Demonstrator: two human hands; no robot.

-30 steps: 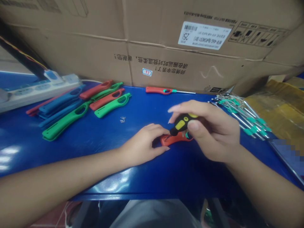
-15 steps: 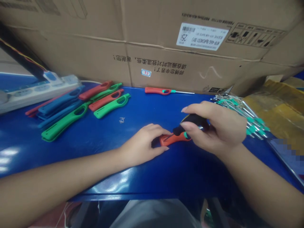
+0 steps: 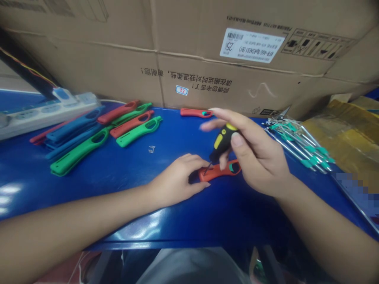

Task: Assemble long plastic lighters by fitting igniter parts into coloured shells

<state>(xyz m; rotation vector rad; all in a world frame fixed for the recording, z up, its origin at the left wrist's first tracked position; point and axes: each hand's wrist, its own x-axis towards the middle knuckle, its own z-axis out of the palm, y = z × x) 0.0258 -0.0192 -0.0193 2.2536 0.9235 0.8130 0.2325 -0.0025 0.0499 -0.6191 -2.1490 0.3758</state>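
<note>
My right hand (image 3: 254, 157) grips a short black-and-yellow screwdriver (image 3: 221, 142), its tip pressed down onto an orange-red lighter body (image 3: 219, 172) lying on the blue table (image 3: 124, 197). My left hand (image 3: 177, 179) rests on the table and pinches the left end of that orange-red body, holding it in place. A few tiny metal screws (image 3: 152, 149) lie on the table just left of the hands.
Red, green and blue plastic handle shells (image 3: 97, 132) lie in a row at the left. A finished red lighter (image 3: 195, 113) sits by the cardboard box (image 3: 189, 55). Metal rods with green tips (image 3: 299, 144) are piled at the right; a white power strip (image 3: 44, 112) is far left.
My right hand has rolled the screwdriver and raised it more upright, so the yellow panel shows again. The left hand and the orange-red body have stayed put.
</note>
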